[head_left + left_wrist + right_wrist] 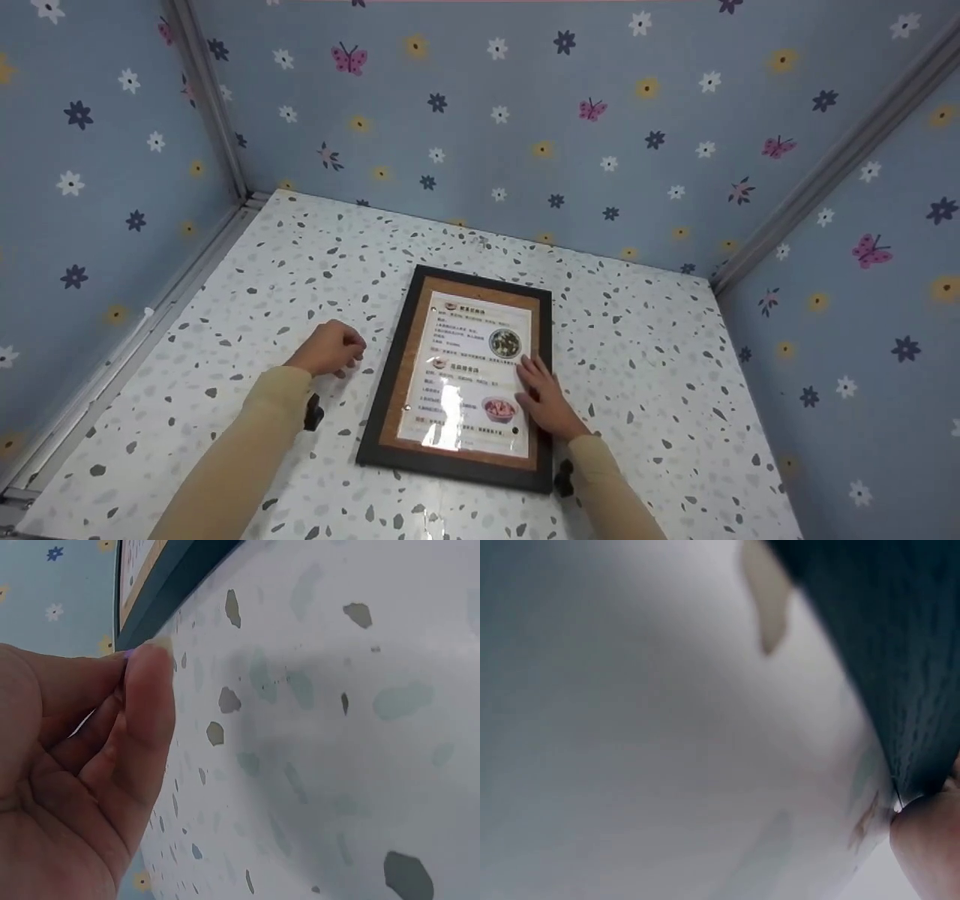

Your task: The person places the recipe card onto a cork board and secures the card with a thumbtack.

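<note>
A dark-framed board point(455, 468) with a brown, cork-like face lies on the speckled tabletop. On it is a glossy printed sheet point(466, 375) with text and two food pictures; small round spots show near its edges. My left hand point(330, 349) is held left of the frame, thumb and index fingertips together. Between those tips in the left wrist view is a tiny purple thing point(128, 653), mostly hidden, its kind unclear. My right hand point(550, 401) rests over the frame's right side, its fingers extended onto the sheet. In the right wrist view part of that hand point(930, 840) touches the dark frame point(900, 652).
The white speckled table point(645, 390) extends around the board. Blue flowered panels stand behind point(465, 97) and on both sides, joined by grey metal posts point(214, 112). A dark device sits at each wrist. Light glares off the sheet's lower part.
</note>
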Demonstrator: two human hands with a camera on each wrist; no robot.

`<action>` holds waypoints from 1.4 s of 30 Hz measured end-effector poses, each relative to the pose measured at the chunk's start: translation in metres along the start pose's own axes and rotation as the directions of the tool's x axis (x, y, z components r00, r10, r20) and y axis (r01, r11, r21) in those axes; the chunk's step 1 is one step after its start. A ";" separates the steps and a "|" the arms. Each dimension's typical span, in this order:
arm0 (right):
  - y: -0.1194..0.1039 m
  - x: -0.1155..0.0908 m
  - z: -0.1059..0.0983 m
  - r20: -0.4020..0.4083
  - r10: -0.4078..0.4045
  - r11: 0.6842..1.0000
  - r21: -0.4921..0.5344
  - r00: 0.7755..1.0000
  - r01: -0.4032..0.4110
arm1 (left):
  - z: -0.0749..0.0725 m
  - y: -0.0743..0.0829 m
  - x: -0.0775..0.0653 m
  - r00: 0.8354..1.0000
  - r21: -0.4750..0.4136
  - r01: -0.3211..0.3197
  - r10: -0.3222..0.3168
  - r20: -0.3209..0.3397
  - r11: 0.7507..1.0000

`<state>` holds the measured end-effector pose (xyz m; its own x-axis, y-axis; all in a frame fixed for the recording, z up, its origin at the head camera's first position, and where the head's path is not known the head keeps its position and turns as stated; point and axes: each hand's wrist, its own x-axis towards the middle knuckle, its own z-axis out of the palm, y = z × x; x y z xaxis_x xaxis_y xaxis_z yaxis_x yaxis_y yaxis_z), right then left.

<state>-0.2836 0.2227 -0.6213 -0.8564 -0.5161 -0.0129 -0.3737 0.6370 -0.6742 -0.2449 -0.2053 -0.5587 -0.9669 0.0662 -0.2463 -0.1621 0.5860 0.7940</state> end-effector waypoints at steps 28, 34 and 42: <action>0.002 0.000 0.000 -0.029 0.007 1.000 0.020 1.000 -0.006 | 0.095 0.078 0.085 0.968 -0.242 -0.218 0.241 0.073 0.946; 0.000 0.002 0.000 -0.009 0.036 0.999 -0.034 0.999 -0.036 | 0.115 0.092 0.108 0.970 -0.249 -0.208 0.231 0.068 0.946; -0.001 0.001 0.001 0.022 0.034 0.995 -0.097 0.999 -0.032 | 0.146 0.107 0.137 0.972 -0.314 -0.177 0.215 0.090 0.933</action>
<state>-0.2840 0.2209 -0.6210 -0.8607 -0.5064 -0.0525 -0.3789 0.7060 -0.5983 -0.3662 -0.0159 -0.5886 -0.9573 0.2635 -0.1186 -0.0414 0.2810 0.9588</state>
